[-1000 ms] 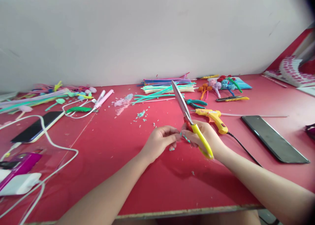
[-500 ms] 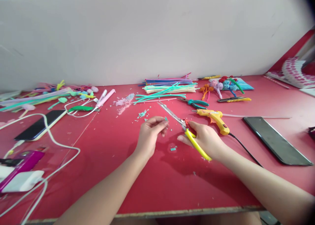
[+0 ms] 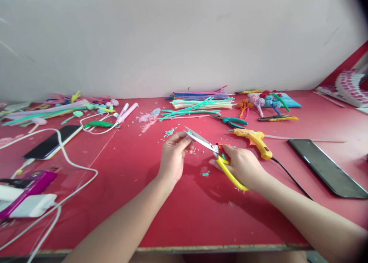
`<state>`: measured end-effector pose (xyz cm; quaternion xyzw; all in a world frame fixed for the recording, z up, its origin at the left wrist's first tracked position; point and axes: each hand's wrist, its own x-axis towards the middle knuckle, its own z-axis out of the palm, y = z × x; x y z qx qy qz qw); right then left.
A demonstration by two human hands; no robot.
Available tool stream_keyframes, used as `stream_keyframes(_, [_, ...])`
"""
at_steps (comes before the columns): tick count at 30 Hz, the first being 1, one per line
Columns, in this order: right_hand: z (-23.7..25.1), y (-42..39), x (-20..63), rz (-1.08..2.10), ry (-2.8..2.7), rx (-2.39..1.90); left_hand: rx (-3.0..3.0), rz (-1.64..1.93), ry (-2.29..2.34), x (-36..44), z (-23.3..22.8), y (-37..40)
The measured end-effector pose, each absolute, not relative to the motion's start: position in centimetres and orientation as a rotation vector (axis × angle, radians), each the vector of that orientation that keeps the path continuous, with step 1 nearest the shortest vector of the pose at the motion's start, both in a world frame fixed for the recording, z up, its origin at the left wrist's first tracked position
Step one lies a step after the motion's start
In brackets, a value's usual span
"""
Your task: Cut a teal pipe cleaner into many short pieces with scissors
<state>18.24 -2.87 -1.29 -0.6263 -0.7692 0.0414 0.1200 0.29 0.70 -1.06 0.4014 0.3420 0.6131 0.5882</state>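
My right hand (image 3: 244, 165) grips a pair of scissors (image 3: 202, 141) by the yellow handles. Their blades are slightly parted and point up and left, reaching the fingertips of my left hand (image 3: 174, 155). That hand is closed in a pinch on a small teal pipe cleaner piece (image 3: 189, 132), mostly hidden by fingers and blades. Another short teal offcut (image 3: 205, 174) lies on the table below the hands. Just beyond my left fingers is a small heap of teal fluff clippings (image 3: 169, 132).
Behind the hands lie bundled pipe cleaners (image 3: 201, 102) and teal-handled pliers (image 3: 233, 122). To the right are a yellow glue gun (image 3: 254, 140) and a dark phone (image 3: 327, 167). White cables (image 3: 75, 167), another phone (image 3: 53, 142) and a pink hair-iron-like tool (image 3: 127, 114) occupy the left.
The scissor blades have moved onto the teal piece at my left fingertips and drawn closer together. The whole view has shifted slightly, with the table things appearing further right.
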Motion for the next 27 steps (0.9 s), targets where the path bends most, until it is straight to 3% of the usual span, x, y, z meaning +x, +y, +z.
stream_keyframes(27, [-1.61,-2.83,18.55,0.161,-2.241,-1.811,0.928,1.415,0.79,0.25,-0.79,0.68])
